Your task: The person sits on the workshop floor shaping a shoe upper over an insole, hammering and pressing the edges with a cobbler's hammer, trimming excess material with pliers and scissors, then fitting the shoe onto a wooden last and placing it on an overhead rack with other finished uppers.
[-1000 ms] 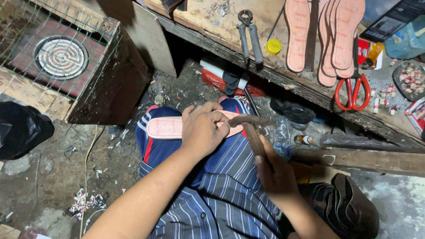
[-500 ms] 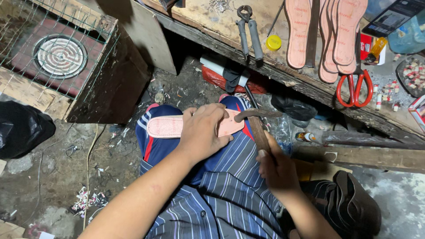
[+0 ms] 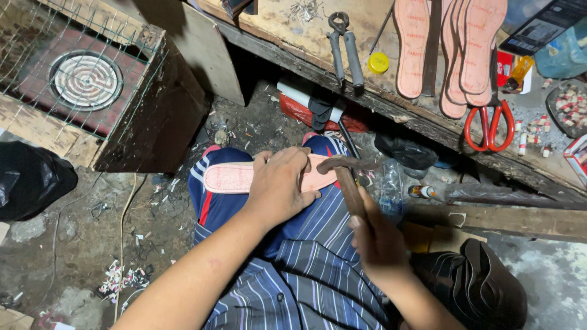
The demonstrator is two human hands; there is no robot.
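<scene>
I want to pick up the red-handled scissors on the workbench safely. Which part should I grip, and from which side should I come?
Grip the red handle loops of the scissors; they are the end nearer the person, at the workbench edge. The blades point away and lie against the pink insoles, so coming from the near side probably keeps fingers off the points and leaves the insoles undisturbed.

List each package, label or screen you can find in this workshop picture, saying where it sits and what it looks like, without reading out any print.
Dark flat screen-like panel: top right, tilted, black with pale blocks; device or printed card, cannot tell.
Red packet: bench, above the scissors, partly hidden.
Red-and-white box: right edge, cut off.
Small bottle: on the ground right of the hammer, with a coloured label.
</scene>
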